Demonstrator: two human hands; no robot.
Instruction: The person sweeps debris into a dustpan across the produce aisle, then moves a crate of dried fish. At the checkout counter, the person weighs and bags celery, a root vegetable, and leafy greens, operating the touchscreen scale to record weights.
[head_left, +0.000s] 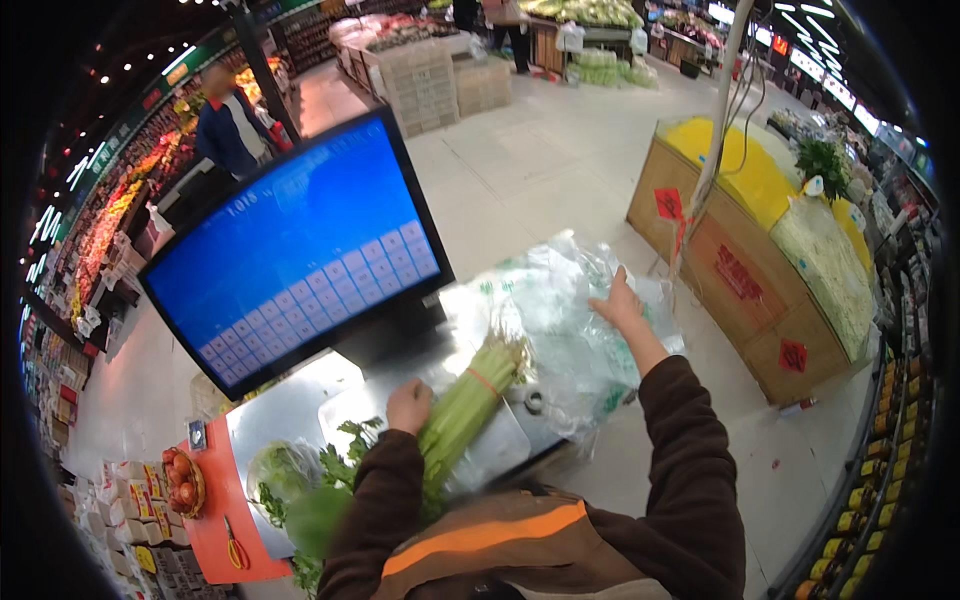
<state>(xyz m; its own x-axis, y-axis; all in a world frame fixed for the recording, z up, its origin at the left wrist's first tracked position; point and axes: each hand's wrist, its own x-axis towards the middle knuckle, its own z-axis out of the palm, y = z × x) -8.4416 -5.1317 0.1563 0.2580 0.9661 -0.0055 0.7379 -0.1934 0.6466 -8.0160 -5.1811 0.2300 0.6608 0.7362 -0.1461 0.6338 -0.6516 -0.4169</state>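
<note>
A bunch of celery (469, 405), bound with a red band, lies slantwise on a metal scale plate (506, 439), its root end pointing away from me. My left hand (409, 406) is beside the stalks with its fingers curled; whether it grips anything is hidden. Clear plastic bags (555, 315) with green print spread over the far right of the counter. Over them reaches my right hand (621, 304), thumb and forefinger spread apart, touching the film. A small dark ring-shaped roll (534, 401) sits between the celery and the bags.
A touch-screen monitor (307, 240) rises behind the counter. Bagged lettuce (281, 469) and leafy greens (341, 450) lie to the left. Beyond are a red board (210, 510), a basket of tomatoes (182, 484) and yellow-handled scissors (236, 551). A pole (716, 142) stands right; a person (236, 124) is far left.
</note>
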